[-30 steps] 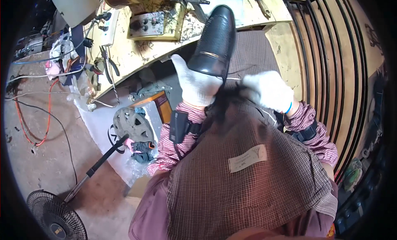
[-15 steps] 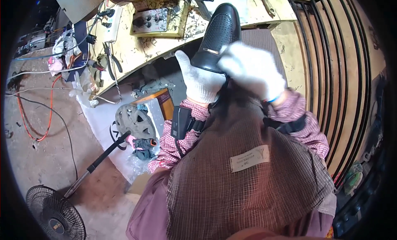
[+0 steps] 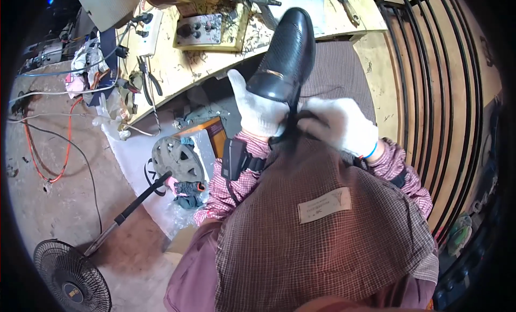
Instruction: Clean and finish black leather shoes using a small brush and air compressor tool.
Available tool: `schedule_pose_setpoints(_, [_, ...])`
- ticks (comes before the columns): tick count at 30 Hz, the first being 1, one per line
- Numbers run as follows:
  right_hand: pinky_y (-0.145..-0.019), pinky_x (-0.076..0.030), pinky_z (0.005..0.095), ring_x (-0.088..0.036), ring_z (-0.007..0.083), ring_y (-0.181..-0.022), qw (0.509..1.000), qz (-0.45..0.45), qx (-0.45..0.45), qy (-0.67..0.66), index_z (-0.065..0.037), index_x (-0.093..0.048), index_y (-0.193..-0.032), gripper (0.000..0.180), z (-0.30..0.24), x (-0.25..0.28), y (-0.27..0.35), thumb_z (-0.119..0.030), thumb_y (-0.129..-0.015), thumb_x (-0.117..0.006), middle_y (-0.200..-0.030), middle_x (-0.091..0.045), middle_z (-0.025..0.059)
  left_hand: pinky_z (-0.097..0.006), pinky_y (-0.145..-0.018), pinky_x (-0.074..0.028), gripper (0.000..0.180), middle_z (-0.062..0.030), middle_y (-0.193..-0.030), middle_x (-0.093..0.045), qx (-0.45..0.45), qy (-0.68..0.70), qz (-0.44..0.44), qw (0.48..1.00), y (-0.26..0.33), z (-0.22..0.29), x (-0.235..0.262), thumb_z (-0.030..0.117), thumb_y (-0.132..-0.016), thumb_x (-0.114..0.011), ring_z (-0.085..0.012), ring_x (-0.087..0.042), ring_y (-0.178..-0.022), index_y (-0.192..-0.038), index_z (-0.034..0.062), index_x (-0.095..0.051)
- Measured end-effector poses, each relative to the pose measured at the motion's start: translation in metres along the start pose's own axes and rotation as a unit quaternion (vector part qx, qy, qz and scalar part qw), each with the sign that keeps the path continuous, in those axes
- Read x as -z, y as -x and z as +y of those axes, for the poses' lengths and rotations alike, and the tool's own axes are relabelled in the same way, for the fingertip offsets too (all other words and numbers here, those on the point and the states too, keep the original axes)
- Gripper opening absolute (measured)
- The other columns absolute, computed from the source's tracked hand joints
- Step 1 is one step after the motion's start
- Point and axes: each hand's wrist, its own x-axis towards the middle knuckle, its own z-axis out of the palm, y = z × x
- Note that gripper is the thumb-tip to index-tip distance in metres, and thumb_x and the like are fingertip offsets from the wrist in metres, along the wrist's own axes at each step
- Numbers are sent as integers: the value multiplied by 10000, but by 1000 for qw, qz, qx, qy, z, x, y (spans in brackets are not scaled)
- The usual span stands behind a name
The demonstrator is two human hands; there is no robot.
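Black shoe: glossy leather with a finely patterned upper and a metal strip (image 3: pixel 267 73); it points away from the person, above the lap, its near end hidden at the left hand. The black shoe (image 3: pixel 285 51) overlaps the bench edge in view; whether they touch is unclear.
Left hand: white knit glove; the left hand (image 3: pixel 259 113) grasps the shoe's near end, thumb sticking out, other fingers mostly hidden.
Right hand: the gloved right hand (image 3: pixel 344 125) is just beside the shoe's near end, fingers bent, blurred and dark-smudged; I cannot tell whether they grip anything.
Between the hands: a dark blur, hard to make out.
Apron: brown checked cloth apron (image 3: pixel 279 247), pale label (image 3: pixel 324 205).
Bench: pale, littered workbench (image 3: pixel 174 72), its front edge running obliquely; control box (image 3: pixel 198 31) with knobs.
Right side: open room before black metal bars (image 3: pixel 420 97).
Lower left: round fan (image 3: pixel 72 277), darkened by the rim.
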Motion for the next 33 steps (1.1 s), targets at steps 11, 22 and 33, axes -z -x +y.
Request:
schedule_pose_setpoints(11, [-618, -560, 347, -697, 280, -727, 995, 61, 74, 1, -69, -654, -1029, 233, -4, -5, -6, -260, -900, -686, -832, -669, 127, -505, -1113, -407, 1037, -229, -1441, -492, -28, -13, 37, 999, 2, 2, -2, 812, -852, -473, -384, -520, -1289, -1455, -28, -405])
schedule_pose_setpoints(22, [-639, -576, 334, -700, 248, -727, 943, 182, 245, 130, -77, -639, -1013, 149, 9, -6, -26, -201, -933, -655, -825, -665, 113, -485, -1184, -329, 1060, -230, -1473, -470, 79, 211, -219, 949, -6, 11, 47, 793, -863, -485, -360, -467, -1356, -1476, -63, -361])
schedule_pose_setpoints(33, [-719, -574, 348, -708, 293, -789, 990, 83, 103, -42, -24, -665, -1107, 260, -1, -18, 4, -206, -921, -664, -927, -695, 135, -431, -1109, -430, 1088, -209, -1445, -501, -97, -54, 49, 993, 3, 8, 1, 827, -820, -517, -323, -535, -1280, -1453, -49, -396])
